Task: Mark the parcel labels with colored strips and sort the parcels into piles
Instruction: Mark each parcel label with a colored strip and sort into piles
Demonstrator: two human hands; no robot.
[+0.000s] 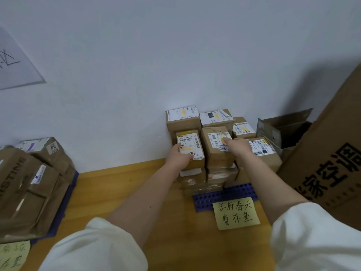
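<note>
A pile of small brown cardboard parcels [218, 153] stands against the wall on a blue perforated mat [224, 196]. Their white labels carry yellow strips. My left hand [178, 156] grips the left-front parcel [192, 148] on top of the pile, fingers curled round its near left edge and thumb on its label. My right hand [237, 146] rests on the parcel beside it [217, 151], its fingertip pressing on the yellow strip [221, 138] of that label.
A yellow note [236, 213] with handwriting lies in front of the mat. A second pile of brown parcels [29, 182] sits at the left on another blue mat, with a yellow note [13, 255] below. A big printed carton [332, 163] and an open dark box [283, 130] stand right.
</note>
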